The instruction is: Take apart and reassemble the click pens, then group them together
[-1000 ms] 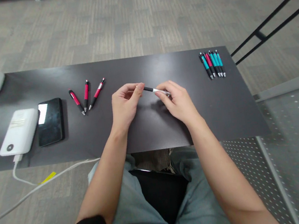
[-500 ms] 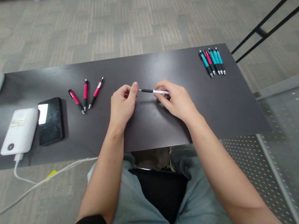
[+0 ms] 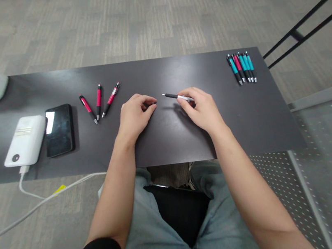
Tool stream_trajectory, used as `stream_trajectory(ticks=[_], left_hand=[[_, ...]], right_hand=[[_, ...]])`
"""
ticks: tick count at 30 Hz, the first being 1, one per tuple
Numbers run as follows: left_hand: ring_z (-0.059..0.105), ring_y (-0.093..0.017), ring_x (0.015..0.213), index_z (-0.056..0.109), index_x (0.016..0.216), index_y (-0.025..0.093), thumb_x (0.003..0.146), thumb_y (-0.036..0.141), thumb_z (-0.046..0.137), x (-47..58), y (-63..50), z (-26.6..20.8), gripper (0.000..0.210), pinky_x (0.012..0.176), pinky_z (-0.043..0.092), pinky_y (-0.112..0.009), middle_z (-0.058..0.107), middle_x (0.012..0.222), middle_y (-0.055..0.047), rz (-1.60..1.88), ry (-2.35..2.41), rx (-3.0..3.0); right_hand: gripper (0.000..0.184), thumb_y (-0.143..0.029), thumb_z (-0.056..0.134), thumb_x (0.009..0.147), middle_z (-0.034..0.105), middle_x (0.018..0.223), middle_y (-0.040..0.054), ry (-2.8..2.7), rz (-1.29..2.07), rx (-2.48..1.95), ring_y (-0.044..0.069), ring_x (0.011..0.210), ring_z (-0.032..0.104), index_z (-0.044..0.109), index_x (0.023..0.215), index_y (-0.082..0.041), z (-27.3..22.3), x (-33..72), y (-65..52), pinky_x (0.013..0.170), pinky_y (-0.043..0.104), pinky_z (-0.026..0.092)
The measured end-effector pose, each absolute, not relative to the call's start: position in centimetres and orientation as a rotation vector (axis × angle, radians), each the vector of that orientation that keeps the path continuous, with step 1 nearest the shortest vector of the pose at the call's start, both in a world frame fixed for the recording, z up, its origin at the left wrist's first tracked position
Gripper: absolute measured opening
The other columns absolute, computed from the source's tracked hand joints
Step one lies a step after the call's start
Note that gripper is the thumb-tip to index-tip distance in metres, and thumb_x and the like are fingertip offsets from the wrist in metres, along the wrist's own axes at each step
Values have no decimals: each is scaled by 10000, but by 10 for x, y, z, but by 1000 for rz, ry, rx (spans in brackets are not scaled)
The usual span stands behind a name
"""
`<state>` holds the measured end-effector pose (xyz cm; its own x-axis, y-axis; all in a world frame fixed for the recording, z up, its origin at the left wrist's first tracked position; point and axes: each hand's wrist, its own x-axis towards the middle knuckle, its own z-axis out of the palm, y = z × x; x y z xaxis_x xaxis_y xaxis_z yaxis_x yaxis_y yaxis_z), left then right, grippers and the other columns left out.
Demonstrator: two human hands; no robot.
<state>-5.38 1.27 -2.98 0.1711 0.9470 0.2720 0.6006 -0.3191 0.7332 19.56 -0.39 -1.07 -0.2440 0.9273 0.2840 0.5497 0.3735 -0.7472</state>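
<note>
The left hand (image 3: 135, 114) has drawn farther from the pen (image 3: 172, 96), fingers curled, contents unclear; the right hand (image 3: 203, 107) alone grasps the pen, pointing it toward the left hand.

A black-and-white pen (image 3: 171, 95) is held above the dark table (image 3: 168, 140) by the right hand (image 3: 201, 106), its tip pointed toward the left hand (image 3: 135, 114) (whether anything is pinched there cannot be told), while three pink-and-black pens (image 3: 99, 100) are spread near a phone (image 3: 60, 134).
</note>
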Motion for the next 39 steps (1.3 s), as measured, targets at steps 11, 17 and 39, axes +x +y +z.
stream_trajectory(ticks=[11, 17, 39], left_hand=[[658, -277, 1073, 790, 1221, 325, 903, 549, 773, -26, -2, 7, 389, 920, 500, -374, 766, 1166, -34, 1261, 905, 1371], [665, -222, 757, 814, 1144, 343, 849, 647, 790, -22, -7, 10, 424, 708, 538, -386, 791, 1039, -32, 1225, 848, 1163], [733, -216, 967, 749, 967, 295, 999, 490, 698, 25, -21, 6, 204, 724, 552, -338, 779, 981, -22, 1719, 1049, 965]], right_hand=[[303, -575, 533, 1040, 505, 752, -8, -1511, 1515, -1006, 181, 616, 376, 677, 1060, -308, 9, 167, -19, 604, 337, 308], [377, -615, 596, 980, 246, 720, -38, -1163, 1955, -736, 153, 590, 142, 695, 937, -254, 7, 146, -28, 567, 324, 124], [273, -527, 571, 1053, 574, 785, -3, -1683, 1048, -1188, 202, 717, 539, 595, 918, -291, 19, 139, -29, 754, 336, 423]])
